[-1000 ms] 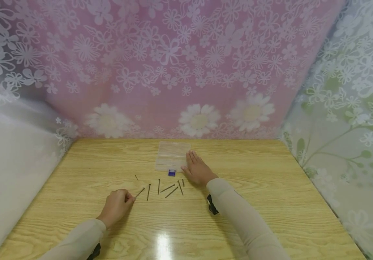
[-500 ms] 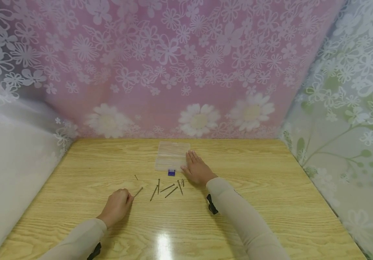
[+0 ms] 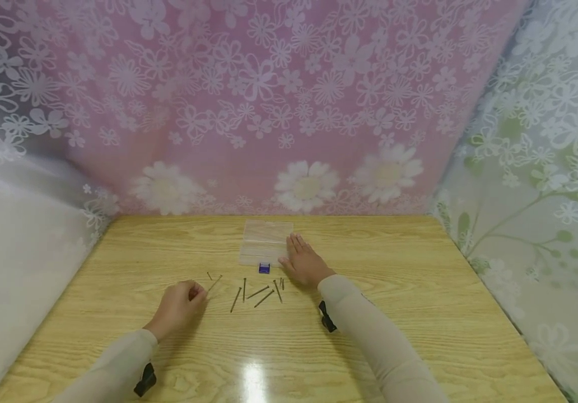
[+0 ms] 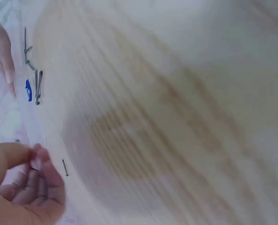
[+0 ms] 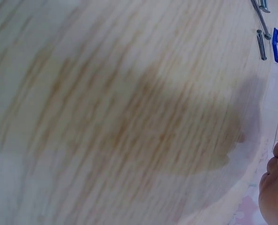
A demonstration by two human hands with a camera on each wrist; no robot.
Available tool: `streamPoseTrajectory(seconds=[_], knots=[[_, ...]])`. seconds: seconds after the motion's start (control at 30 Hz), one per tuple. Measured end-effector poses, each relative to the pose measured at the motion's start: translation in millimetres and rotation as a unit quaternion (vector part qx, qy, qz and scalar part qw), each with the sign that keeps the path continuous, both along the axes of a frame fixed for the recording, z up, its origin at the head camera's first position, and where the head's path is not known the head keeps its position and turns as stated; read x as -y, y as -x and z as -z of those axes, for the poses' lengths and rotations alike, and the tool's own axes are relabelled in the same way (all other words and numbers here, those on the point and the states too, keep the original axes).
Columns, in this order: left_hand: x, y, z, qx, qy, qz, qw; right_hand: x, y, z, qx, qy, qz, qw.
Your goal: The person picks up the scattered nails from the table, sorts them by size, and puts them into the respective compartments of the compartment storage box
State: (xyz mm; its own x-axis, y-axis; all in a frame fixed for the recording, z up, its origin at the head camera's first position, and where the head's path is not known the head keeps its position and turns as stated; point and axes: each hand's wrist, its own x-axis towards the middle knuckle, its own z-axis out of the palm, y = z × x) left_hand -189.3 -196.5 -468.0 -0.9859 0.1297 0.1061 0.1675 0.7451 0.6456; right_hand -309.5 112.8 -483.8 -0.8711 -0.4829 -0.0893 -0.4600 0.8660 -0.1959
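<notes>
My left hand [image 3: 178, 305] pinches a nail [image 3: 215, 282] between thumb and fingertips, its head pointing up and away. Just beyond it on the table lies a small nail [image 3: 209, 276], which also shows beside the fingers in the left wrist view as a lone nail [image 4: 65, 167]. My right hand [image 3: 306, 263] rests with straight fingers along the right side of a clear plastic box [image 3: 266, 230] with a blue latch [image 3: 264, 268] at its front. In the right wrist view, only part of the right hand [image 5: 275, 176] shows, at the right edge.
Several longer nails [image 3: 257, 292] lie loose in front of the box, with small ones [image 3: 282, 284] near my right wrist. The wooden table [image 3: 380, 246] ends at a pink floral curtain [image 3: 238, 184]; a white curtain [image 3: 531, 268] hangs at the right.
My left hand has moved forward with the pinched nail, toward the small nail. One loose nail earlier shifted right and tilted, closer to its neighbour. The right hand stays at the box.
</notes>
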Motion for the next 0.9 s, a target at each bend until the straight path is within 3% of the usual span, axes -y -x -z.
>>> streamPoseTrajectory(seconds=[0.17, 0.4, 0.7, 0.9], knots=[[-4, 10.6, -5.5, -0.017, -0.035, 0.018, 0.9991, 0, -1.4, -4.7, 0.006, -0.01, -0.001, 1.0], [-16, 29.7, -14.0, 0.002, -0.08, 0.01, 0.9968, -1, 0.5, -1.1, 0.007, -0.02, 0.0, 1.0], [-42, 65.4, -18.6, -0.011, -0.157, -0.004, 0.9875, 0, -0.5, -4.7, 0.007, -0.024, 0.005, 1.0], [-64, 91.4, -12.9, -0.023, -0.159, -0.03, 0.9865, 1, 0.0, -4.8, 0.004, -0.025, -0.003, 1.0]])
